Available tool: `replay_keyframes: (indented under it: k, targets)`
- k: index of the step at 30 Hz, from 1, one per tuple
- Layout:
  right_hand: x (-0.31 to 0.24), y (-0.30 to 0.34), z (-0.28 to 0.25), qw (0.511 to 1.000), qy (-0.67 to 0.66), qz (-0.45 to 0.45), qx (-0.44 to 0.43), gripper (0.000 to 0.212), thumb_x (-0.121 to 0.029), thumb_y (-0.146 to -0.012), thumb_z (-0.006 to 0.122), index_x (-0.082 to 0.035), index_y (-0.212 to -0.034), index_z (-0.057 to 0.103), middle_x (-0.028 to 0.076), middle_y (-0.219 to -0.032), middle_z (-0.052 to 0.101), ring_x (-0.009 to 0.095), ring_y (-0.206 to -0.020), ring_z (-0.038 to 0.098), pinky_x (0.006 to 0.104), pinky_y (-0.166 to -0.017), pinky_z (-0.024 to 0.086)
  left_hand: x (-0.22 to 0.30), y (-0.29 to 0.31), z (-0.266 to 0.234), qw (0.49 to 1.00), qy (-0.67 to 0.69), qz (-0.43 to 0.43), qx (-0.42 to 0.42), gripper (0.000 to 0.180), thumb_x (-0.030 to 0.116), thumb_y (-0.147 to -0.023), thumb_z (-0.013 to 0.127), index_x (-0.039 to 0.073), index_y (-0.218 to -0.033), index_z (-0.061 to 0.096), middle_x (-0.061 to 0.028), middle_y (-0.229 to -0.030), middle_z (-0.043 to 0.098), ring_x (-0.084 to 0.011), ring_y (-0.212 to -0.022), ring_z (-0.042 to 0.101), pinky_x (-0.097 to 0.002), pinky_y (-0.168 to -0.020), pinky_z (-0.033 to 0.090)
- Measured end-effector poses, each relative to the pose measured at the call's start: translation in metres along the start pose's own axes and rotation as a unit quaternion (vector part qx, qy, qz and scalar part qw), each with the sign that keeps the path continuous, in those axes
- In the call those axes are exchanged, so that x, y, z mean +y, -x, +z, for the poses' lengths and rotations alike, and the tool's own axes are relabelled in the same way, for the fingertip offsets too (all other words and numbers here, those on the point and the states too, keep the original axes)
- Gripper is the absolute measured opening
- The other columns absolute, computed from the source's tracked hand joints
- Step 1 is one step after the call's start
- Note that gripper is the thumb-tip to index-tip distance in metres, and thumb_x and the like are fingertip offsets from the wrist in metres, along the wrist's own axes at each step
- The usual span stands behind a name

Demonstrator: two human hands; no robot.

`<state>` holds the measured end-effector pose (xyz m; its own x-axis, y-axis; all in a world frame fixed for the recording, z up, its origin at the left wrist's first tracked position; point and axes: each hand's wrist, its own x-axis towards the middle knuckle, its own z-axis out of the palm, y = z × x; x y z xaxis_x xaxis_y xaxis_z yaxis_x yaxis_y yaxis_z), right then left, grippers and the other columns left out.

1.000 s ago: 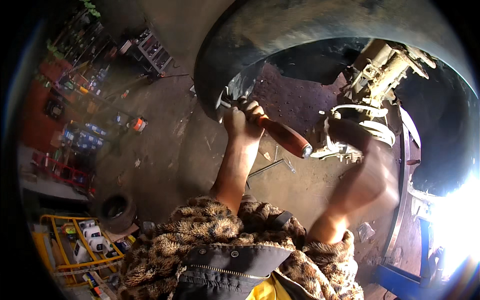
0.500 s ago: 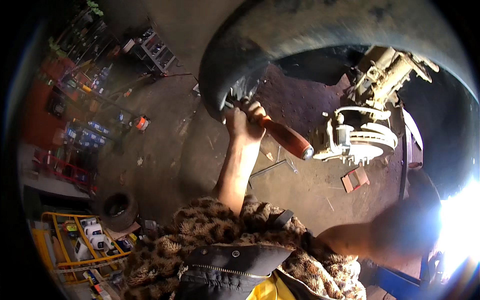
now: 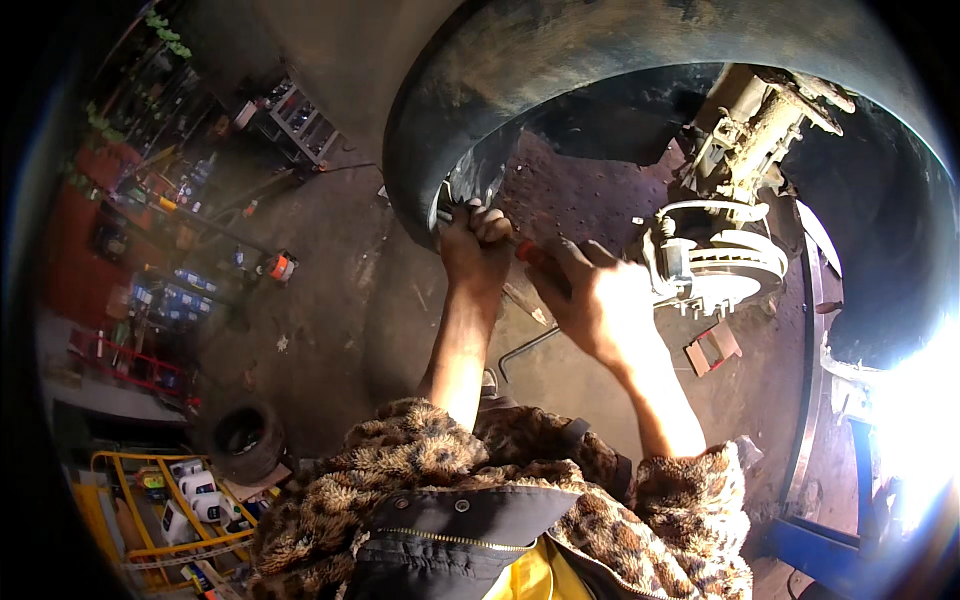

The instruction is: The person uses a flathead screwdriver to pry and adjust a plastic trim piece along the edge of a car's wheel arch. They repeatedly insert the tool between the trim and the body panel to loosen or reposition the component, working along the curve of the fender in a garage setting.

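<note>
Red-handled tool sits mid-scene, beside the near left edge of a black curved fender; I see only a short stretch of its handle, between the two hands. Working across from the left on my feed, I have a yellow frame at the near left, with white jugs in it. Just right of that a dark tyre lies on the floor, and farther off stands a grey shelved cart.

Next comes the left hand, fingers curled closed around the tool's far end, right up by the fender's edge; the tip is hidden from me. The right hand lies over the handle's near end, fingers partly bent, and I cannot tell whether they wrap it or only press. Between the forearms I make out a bent metal bar on the floor.

To the right I see a pale brake disc below a dirty strut, then a blue stand, near, by a glaring light.
</note>
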<state>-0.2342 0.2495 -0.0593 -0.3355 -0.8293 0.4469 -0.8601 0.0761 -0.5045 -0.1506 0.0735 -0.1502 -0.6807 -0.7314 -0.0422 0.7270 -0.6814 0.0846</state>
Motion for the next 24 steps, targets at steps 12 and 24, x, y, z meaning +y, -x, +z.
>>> replay_keyframes:
  k: [12, 24]
  targets:
    - [0.043, -0.060, -0.045, 0.982, -0.031, -0.041, -0.180, 0.025, -0.028, -0.076, 0.067, -0.020, -0.099, 0.071, 0.015, -0.074, 0.066, 0.030, -0.068, 0.064, 0.0373, -0.067, 0.052, -0.021, 0.003, -0.006, 0.953, -0.203, 0.148, 0.168, 0.040, 0.053, -0.088, 0.052, 0.014, -0.085, 0.046, 0.0002, -0.075, 0.043, -0.0167, -0.069, 0.041, -0.0344, -0.070, 0.041]
    - [0.078, -0.053, -0.029, 0.989, -0.075, -0.043, -0.120, 0.024, -0.028, -0.078, 0.068, -0.013, -0.096, 0.071, 0.012, -0.085, 0.068, 0.030, -0.076, 0.065, 0.0345, -0.069, 0.051, -0.023, -0.014, -0.009, 0.939, -0.234, 0.169, 0.187, 0.046, 0.056, -0.085, 0.055, 0.018, -0.069, 0.034, 0.0053, -0.058, 0.028, -0.0111, -0.051, 0.025, -0.0268, -0.052, 0.023]
